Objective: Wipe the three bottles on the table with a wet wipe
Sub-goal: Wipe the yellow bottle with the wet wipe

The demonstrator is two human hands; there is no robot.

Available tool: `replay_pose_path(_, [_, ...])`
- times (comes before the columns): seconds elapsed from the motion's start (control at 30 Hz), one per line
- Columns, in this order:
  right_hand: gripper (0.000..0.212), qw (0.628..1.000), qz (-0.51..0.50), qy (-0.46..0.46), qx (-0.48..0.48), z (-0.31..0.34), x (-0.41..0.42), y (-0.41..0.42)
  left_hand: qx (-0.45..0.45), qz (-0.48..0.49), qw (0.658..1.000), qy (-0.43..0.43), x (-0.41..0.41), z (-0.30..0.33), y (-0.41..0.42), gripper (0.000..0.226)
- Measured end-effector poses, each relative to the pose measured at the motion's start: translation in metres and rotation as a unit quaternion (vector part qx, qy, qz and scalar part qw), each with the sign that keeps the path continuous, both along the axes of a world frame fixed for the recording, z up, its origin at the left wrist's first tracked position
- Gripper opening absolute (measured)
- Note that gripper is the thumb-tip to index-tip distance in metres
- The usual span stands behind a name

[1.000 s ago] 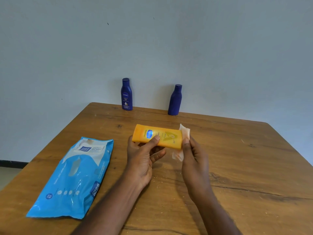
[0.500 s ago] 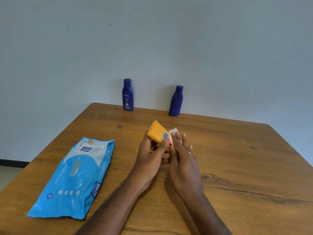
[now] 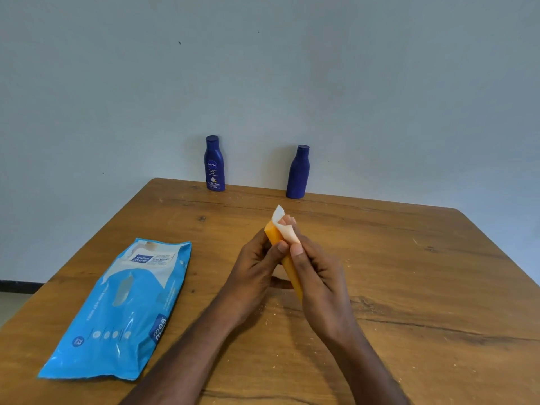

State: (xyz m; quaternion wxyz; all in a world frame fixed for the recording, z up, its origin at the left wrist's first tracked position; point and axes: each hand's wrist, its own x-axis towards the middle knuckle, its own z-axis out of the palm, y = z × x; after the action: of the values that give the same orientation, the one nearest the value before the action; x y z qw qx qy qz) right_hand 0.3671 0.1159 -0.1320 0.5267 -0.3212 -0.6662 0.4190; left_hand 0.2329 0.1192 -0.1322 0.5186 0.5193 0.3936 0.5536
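A: Quick pass. Where's the task obj?

B: Centre of frame. Flat orange plastic bottle held edge-on above the brown wooden table, far end pointing to upper centre. Left hand has fingers curled round its left side, thumb tip on the top edge. Right hand is wrapped round the right side and pins a thin white wet wipe onto the far end of the bottle.

A: Other two bottles?

B: Upper centre, at the table's far edge by the wall. Dark blue plastic bottle w/ white label on the left, plain dark blue plastic bottle to its right, both upright, well apart from the hands. I'd guess not wiped yet.

A: Anything else?

B: Light blue plastic wipes pack, lower left, lying flat.

A: Risks?

B: Wipe is only pinched at one corner area, so it could slip off or bunch and miss faces. Wet plastic + narrow edge grip = bottle may twist out and drop on the table. Also reaching later for the far bottles could tip them.
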Motion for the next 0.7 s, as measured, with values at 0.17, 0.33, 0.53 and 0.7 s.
replay_pose_path(0.17, [0.049,1.0,0.002,0.012,-0.011,-0.006,0.007,0.003,0.029,0.032,0.998,0.05,-0.004,-0.003,0.003,0.04])
replay_pose_path(0.33, [0.041,0.999,-0.002,0.042,-0.023,0.001,0.006,0.005,0.106,0.08,0.964,0.231,-0.005,-0.003,0.007,0.056])
replay_pose_path(0.53, [0.046,0.998,-0.063,-0.016,0.013,0.008,0.009,0.005,0.141,0.094,0.92,0.353,-0.008,-0.009,0.007,0.086])
replay_pose_path(0.7, [0.048,0.972,-0.102,-0.172,0.12,0.005,0.016,0.003,0.14,0.122,0.912,0.367,-0.009,-0.012,0.008,0.093])
